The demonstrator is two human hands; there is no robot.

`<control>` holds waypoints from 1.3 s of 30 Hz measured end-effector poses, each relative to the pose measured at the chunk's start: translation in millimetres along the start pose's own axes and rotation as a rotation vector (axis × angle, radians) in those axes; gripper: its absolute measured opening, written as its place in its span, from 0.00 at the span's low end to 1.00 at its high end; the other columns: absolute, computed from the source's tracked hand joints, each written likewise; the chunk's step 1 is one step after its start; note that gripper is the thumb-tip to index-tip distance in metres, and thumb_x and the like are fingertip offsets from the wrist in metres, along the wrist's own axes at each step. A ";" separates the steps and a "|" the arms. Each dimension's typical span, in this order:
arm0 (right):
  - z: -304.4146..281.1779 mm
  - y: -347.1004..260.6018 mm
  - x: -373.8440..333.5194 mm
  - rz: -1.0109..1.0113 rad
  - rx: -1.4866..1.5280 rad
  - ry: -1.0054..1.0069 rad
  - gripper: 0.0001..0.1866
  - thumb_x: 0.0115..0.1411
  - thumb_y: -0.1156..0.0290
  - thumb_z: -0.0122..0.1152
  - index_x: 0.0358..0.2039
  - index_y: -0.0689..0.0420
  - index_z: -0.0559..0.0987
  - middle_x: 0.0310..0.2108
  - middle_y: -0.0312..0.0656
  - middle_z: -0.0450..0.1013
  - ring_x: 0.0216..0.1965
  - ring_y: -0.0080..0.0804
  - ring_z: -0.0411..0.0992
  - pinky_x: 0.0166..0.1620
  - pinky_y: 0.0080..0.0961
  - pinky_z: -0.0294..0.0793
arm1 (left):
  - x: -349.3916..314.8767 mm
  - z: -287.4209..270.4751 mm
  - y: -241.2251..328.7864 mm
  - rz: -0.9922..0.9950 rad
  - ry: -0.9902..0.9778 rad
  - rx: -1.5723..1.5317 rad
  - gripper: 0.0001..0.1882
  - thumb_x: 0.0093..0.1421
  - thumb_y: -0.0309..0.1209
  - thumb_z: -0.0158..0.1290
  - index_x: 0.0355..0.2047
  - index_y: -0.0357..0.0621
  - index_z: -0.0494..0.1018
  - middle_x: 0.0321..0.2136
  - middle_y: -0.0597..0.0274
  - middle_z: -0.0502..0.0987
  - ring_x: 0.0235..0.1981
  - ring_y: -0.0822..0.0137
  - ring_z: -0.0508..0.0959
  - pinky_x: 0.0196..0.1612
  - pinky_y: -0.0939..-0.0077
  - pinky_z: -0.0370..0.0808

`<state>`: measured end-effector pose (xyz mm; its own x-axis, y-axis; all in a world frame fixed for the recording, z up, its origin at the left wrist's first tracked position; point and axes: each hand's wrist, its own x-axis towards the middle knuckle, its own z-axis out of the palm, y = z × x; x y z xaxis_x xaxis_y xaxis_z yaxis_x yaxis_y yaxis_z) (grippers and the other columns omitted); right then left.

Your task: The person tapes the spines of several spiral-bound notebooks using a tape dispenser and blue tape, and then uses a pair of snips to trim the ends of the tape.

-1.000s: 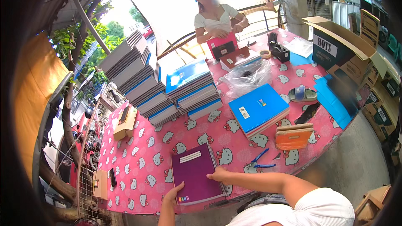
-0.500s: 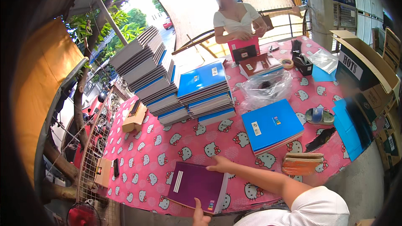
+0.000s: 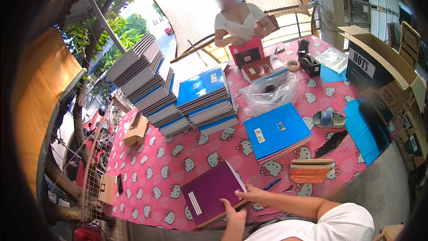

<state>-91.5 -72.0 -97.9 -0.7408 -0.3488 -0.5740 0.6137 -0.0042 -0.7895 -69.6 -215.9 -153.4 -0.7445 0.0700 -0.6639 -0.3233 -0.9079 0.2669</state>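
Observation:
A purple spiral notebook (image 3: 209,189) with a white label on its cover lies at the near edge of the table, tilted. My left hand (image 3: 234,216) grips its near right corner, thumb on top of the cover and fingers hidden below. My right hand (image 3: 253,195) holds the right edge close beside it, the thumb near the corner. A blue pen (image 3: 273,184) lies just beyond my right hand. Further off is a short stack of notebooks topped by a blue one (image 3: 276,129).
Tall stacks of notebooks (image 3: 207,87) stand at the left back. Across the pink patterned table a person (image 3: 240,22) handles a pink notebook (image 3: 247,52). Clear plastic (image 3: 272,91), a tape dispenser (image 3: 309,64), a slipper (image 3: 329,118), orange-brown bundle (image 3: 310,171) and open carton (image 3: 379,67) are rightward.
The purple notebook has turned counterclockwise. My right hand has moved from its far right corner to the near right edge, and my left hand has come further onto the cover.

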 end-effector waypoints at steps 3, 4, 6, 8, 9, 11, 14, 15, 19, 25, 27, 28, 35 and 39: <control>-1.4 2.5 12.0 0.002 0.017 0.075 0.43 0.56 0.47 0.62 0.60 0.66 0.58 0.46 0.48 0.71 0.48 0.38 0.69 0.42 0.35 0.72 | 2.7 5.1 -2.2 -0.027 0.041 -0.043 0.39 0.54 0.60 0.52 0.57 0.47 0.62 0.55 0.58 0.68 0.56 0.53 0.66 0.62 0.52 0.62; 2.2 -1.7 12.5 -0.041 0.022 0.075 0.42 0.56 0.49 0.63 0.60 0.66 0.58 0.45 0.48 0.71 0.46 0.36 0.70 0.40 0.33 0.72 | 0.1 8.7 0.6 -0.051 0.090 -0.063 0.39 0.54 0.59 0.53 0.57 0.47 0.62 0.55 0.59 0.68 0.56 0.53 0.66 0.62 0.53 0.62; -10.6 -5.3 38.7 -0.089 -0.005 0.174 0.35 0.57 0.55 0.64 0.56 0.66 0.64 0.41 0.46 0.73 0.41 0.31 0.71 0.38 0.28 0.71 | -15.8 41.1 -3.9 -0.040 0.110 -0.045 0.33 0.58 0.50 0.56 0.55 0.42 0.63 0.53 0.55 0.70 0.56 0.53 0.67 0.63 0.55 0.61; -17.1 -10.4 61.8 -0.243 -0.012 0.174 0.29 0.56 0.59 0.65 0.52 0.66 0.70 0.37 0.44 0.74 0.37 0.27 0.71 0.34 0.25 0.70 | -35.5 54.7 -0.2 -0.141 0.090 0.154 0.24 0.60 0.39 0.56 0.51 0.37 0.67 0.50 0.50 0.72 0.55 0.50 0.68 0.63 0.53 0.61; -19.4 -15.7 74.8 -0.243 0.050 0.072 0.25 0.54 0.62 0.67 0.47 0.68 0.75 0.34 0.42 0.74 0.35 0.25 0.70 0.34 0.24 0.69 | -25.2 42.2 13.4 -0.300 0.287 0.033 0.16 0.59 0.28 0.54 0.46 0.34 0.70 0.48 0.46 0.73 0.55 0.48 0.69 0.63 0.51 0.60; -27.6 -35.5 98.0 -0.256 -0.020 0.102 0.24 0.53 0.62 0.67 0.45 0.67 0.77 0.31 0.41 0.74 0.33 0.25 0.70 0.33 0.24 0.69 | -55.1 62.5 31.0 -0.276 0.049 0.094 0.15 0.59 0.26 0.53 0.46 0.35 0.70 0.48 0.47 0.73 0.55 0.48 0.69 0.63 0.50 0.60; -22.2 -55.1 116.8 -0.239 0.004 0.116 0.19 0.52 0.64 0.69 0.39 0.66 0.80 0.26 0.38 0.74 0.28 0.25 0.70 0.32 0.23 0.68 | -84.2 75.6 72.3 -0.093 -0.289 0.070 0.10 0.59 0.25 0.50 0.40 0.39 0.75 0.42 0.47 0.78 0.48 0.50 0.76 0.56 0.51 0.70; -25.0 -60.2 125.2 -0.273 0.031 0.139 0.20 0.51 0.63 0.69 0.38 0.66 0.80 0.26 0.38 0.74 0.28 0.25 0.69 0.31 0.24 0.67 | -74.8 71.0 89.3 0.068 -0.362 0.095 0.10 0.60 0.26 0.49 0.40 0.42 0.75 0.42 0.50 0.78 0.47 0.52 0.77 0.53 0.51 0.72; -27.1 -59.0 141.8 -0.269 0.054 0.202 0.27 0.51 0.57 0.70 0.42 0.67 0.78 0.30 0.41 0.74 0.29 0.26 0.70 0.31 0.25 0.68 | -29.4 38.4 174.7 0.644 -0.060 0.241 0.11 0.60 0.34 0.54 0.43 0.51 0.72 0.37 0.69 0.76 0.40 0.66 0.76 0.46 0.62 0.72; -32.5 -3.8 51.4 -0.698 -0.759 0.418 0.41 0.51 0.49 0.65 0.56 0.65 0.65 0.57 0.59 0.61 0.59 0.49 0.61 0.58 0.45 0.62 | 31.9 -16.6 288.0 0.868 0.371 0.676 0.18 0.61 0.44 0.53 0.45 0.49 0.69 0.35 0.68 0.73 0.38 0.72 0.72 0.42 0.72 0.66; -40.2 13.2 -0.6 -0.642 -0.896 0.360 0.42 0.51 0.49 0.65 0.59 0.61 0.62 0.61 0.57 0.56 0.62 0.48 0.57 0.61 0.48 0.57 | 50.6 -37.3 325.2 0.694 0.246 0.754 0.23 0.61 0.48 0.52 0.48 0.46 0.68 0.39 0.65 0.74 0.41 0.69 0.72 0.45 0.70 0.66; -47.9 31.1 -12.3 -0.586 -1.165 0.320 0.41 0.50 0.49 0.65 0.58 0.59 0.64 0.61 0.55 0.56 0.62 0.49 0.56 0.61 0.53 0.55 | 66.0 -44.1 332.8 0.518 0.104 0.820 0.28 0.62 0.53 0.50 0.51 0.44 0.67 0.43 0.62 0.74 0.45 0.67 0.72 0.48 0.68 0.66; -46.7 70.5 -45.2 -0.370 -1.410 0.695 0.40 0.46 0.46 0.66 0.56 0.53 0.67 0.60 0.50 0.57 0.62 0.52 0.54 0.59 0.65 0.48 | 74.8 -24.4 287.9 0.215 -0.130 0.916 0.36 0.60 0.60 0.47 0.54 0.42 0.68 0.54 0.59 0.71 0.53 0.61 0.70 0.58 0.62 0.63; -54.9 89.9 -53.2 -0.641 -1.424 0.720 0.33 0.48 0.47 0.65 0.51 0.51 0.71 0.49 0.47 0.66 0.55 0.46 0.60 0.57 0.60 0.51 | 66.6 -29.6 294.6 0.219 -0.129 0.962 0.33 0.59 0.58 0.50 0.53 0.43 0.69 0.52 0.61 0.73 0.53 0.62 0.70 0.57 0.60 0.64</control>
<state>-11.9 -2.4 -150.3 -0.9604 -0.1642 0.2252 -0.2183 0.9455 -0.2416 -197.1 -490.9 -139.7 -0.8838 0.0371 -0.4663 -0.4645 -0.1884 0.8653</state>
